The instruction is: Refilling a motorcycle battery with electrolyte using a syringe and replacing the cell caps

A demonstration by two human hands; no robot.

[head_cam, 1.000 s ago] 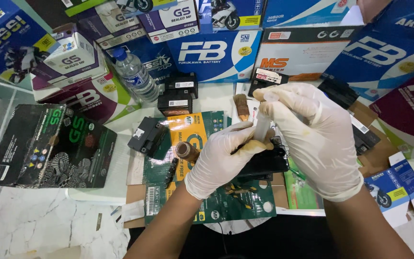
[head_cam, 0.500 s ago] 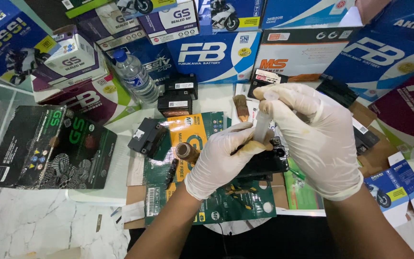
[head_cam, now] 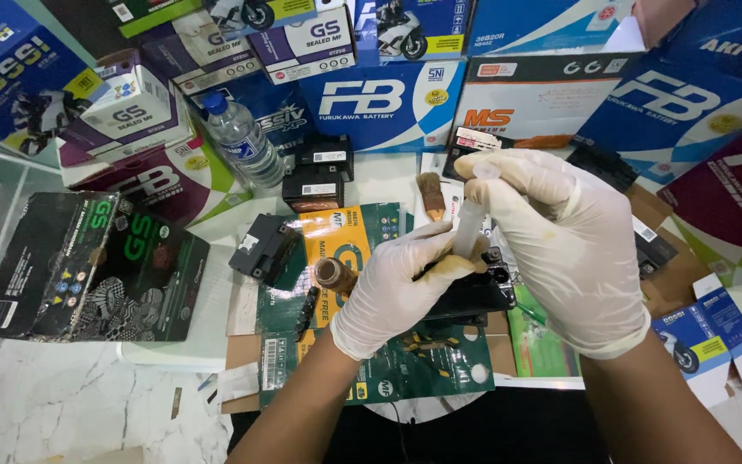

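Right hand (head_cam: 564, 249) fingers pinched on a translucent tube (head_cam: 469, 225), held upright so its lower end points down at the small black battery (head_cam: 474, 292) just below the fingertips. Left hand (head_cam: 397, 288) fingers curled together around the tube's base, steadying it over the battery top; brush (head_cam: 430, 194) lies just beyond the fingers.

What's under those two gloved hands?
A black battery on flattened green cardboard. The left hand and right hand hold a white tube over it; most of its top is covered.

The right hand (head_cam: 560, 249) has barely tilted the white tube (head_cam: 469, 228) upright.
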